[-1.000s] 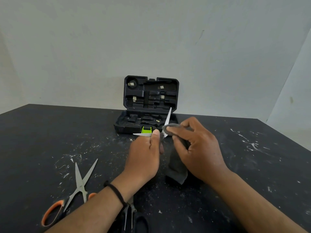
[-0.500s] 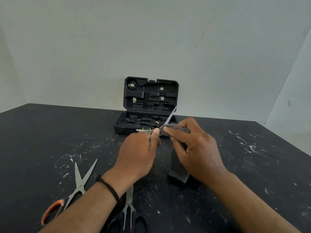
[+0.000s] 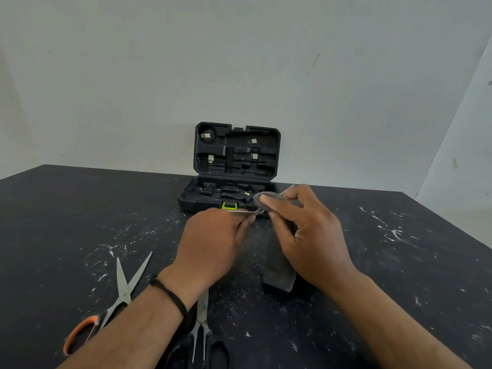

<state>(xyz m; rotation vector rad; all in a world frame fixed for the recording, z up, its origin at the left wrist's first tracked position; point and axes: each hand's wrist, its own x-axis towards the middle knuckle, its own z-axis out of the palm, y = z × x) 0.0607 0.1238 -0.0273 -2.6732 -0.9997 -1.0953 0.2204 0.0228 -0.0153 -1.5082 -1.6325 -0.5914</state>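
Centre of frame: small scissors with thin bare-metal blades (image 3: 243,212), silvery, smooth, dull gleam. Wrapped over them and hanging down, a grey woven cloth strip (image 3: 278,270): soft, fuzzy, matt.

Black tabletop (image 3: 80,209): matt, slightly rough, flecked with white scuffs and chalky specks.

Upper centre: black moulded plastic tool case (image 3: 237,150), low satin sheen; glossy lime-green plastic latch (image 3: 229,205).

Lower left: large scissors with smooth steel blades and orange-and-black plastic handles (image 3: 125,286).

Bottom centre: scissors with steel blades and glossy black plastic handles (image 3: 202,315).

Pale painted wall (image 3: 239,62): flat matt, faintly marked.

Black speckled table (image 3: 66,209) holds 1 open tool case (image 3: 237,155), orange-handled scissors (image 3: 124,288) and black-handled scissors (image 3: 201,315).
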